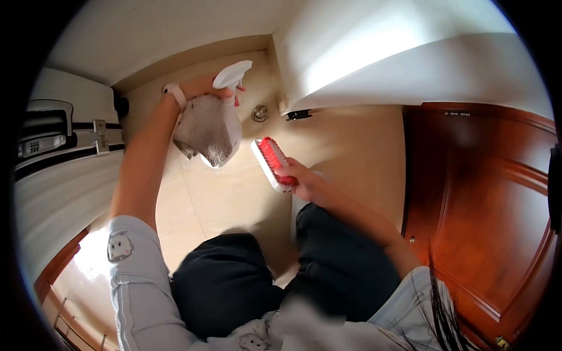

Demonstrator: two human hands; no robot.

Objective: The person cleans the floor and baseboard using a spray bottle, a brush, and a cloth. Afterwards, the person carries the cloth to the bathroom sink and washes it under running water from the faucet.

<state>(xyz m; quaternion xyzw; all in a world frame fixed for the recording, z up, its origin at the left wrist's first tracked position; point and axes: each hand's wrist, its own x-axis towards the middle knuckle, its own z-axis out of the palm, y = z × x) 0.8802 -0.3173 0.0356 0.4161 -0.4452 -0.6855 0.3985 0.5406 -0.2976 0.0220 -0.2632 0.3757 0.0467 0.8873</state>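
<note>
My left hand (202,87) is closed around the neck of a white spray bottle (233,126), its trigger head pointing up and to the right. A grey-brown, soiled-looking cloth (202,126) hangs below that hand, against the bottle's side; how it is held is hidden. My right hand (301,177) grips a scrub brush (272,164) with a white body and red bristles. The bristles face up and to the right, and the brush is apart from the bottle.
Beige tiled floor (193,199) lies below, with a round metal doorstop or drain fitting (260,113) near the corner. White walls meet ahead. A reddish-brown wooden door (474,205) is on the right. At left stands a pale case (70,158) with a handle and latch.
</note>
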